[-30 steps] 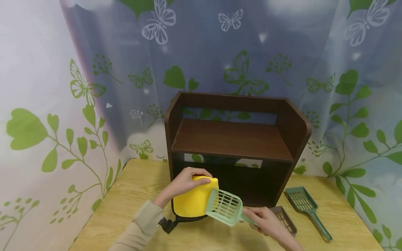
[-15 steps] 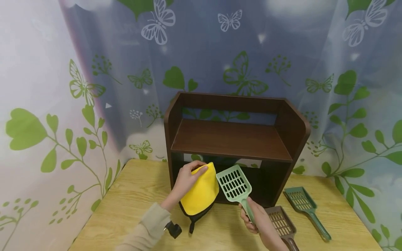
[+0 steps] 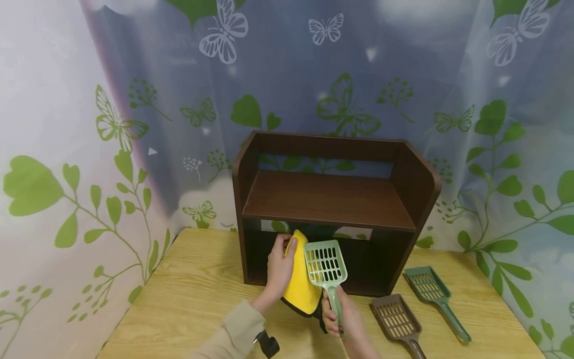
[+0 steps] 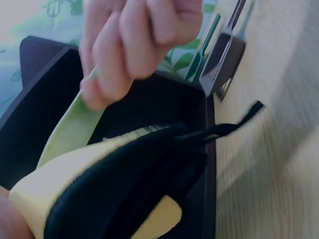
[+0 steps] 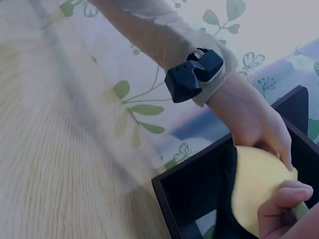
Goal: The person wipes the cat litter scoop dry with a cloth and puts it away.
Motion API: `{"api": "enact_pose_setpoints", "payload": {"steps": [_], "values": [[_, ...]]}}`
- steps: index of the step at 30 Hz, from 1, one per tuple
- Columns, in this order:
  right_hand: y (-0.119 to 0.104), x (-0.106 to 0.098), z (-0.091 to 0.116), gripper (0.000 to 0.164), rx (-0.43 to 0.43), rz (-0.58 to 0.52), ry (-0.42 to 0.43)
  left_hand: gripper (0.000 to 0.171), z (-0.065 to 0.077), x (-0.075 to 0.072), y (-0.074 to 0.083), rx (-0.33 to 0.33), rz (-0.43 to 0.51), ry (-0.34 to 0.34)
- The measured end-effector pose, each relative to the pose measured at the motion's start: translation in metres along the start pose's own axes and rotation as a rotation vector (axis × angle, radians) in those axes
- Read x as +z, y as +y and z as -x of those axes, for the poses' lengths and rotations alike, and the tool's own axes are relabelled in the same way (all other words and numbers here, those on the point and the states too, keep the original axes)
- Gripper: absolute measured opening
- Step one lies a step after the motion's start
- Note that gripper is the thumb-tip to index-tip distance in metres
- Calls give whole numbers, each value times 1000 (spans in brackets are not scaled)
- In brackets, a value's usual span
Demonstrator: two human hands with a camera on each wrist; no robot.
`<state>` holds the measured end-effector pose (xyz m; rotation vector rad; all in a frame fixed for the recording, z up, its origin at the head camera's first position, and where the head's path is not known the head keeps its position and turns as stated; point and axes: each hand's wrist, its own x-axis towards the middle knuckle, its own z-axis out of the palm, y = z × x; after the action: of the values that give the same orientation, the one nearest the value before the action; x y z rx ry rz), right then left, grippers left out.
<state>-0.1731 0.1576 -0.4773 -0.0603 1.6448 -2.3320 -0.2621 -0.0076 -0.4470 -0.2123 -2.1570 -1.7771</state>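
My left hand [image 3: 280, 269] pinches a soft yellow cloth piece [image 3: 299, 289] with black edging and a black loop; its exact kind is unclear. In the left wrist view the cloth [image 4: 75, 169] shows a dark side. My right hand [image 3: 343, 316] grips the handle of a light green slotted litter scoop [image 3: 326, 262], its head tilted upward. The scoop's head overlaps the cloth's right side in the head view. The right wrist view shows the left hand [image 5: 259, 124] over the cloth [image 5: 259, 184], while most of the scoop is out of that view.
A dark brown two-tier shelf [image 3: 332, 199] stands just behind both hands. To the right on the wooden table [image 3: 188, 294] lie a brown litter scoop [image 3: 396, 319] and a dark green litter scoop [image 3: 430, 284]. A patterned curtain [image 3: 287, 65] hangs behind.
The left hand has moved right with the cloth, which is now turned more edge-on. The right hand has swung the scoop from pointing left to pointing up and shifted left, uncovering the brown scoop.
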Motion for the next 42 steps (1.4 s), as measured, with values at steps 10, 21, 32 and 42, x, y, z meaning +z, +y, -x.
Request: {"api": "enact_pose_setpoints", "payload": {"steps": [10,21,32,42], "values": [[-9,12,-7,40,-52,-24,144,23,26,17,7,-23,65,-55],[-22,6,-13,40,-88,-40,218,22,52,26,11,-94,148,-131],[-13,9,-4,43,5,86,158,27,30,16,7,-142,192,-7],[-7,3,3,47,35,198,55,29,4,3,5,-170,164,36]]}}
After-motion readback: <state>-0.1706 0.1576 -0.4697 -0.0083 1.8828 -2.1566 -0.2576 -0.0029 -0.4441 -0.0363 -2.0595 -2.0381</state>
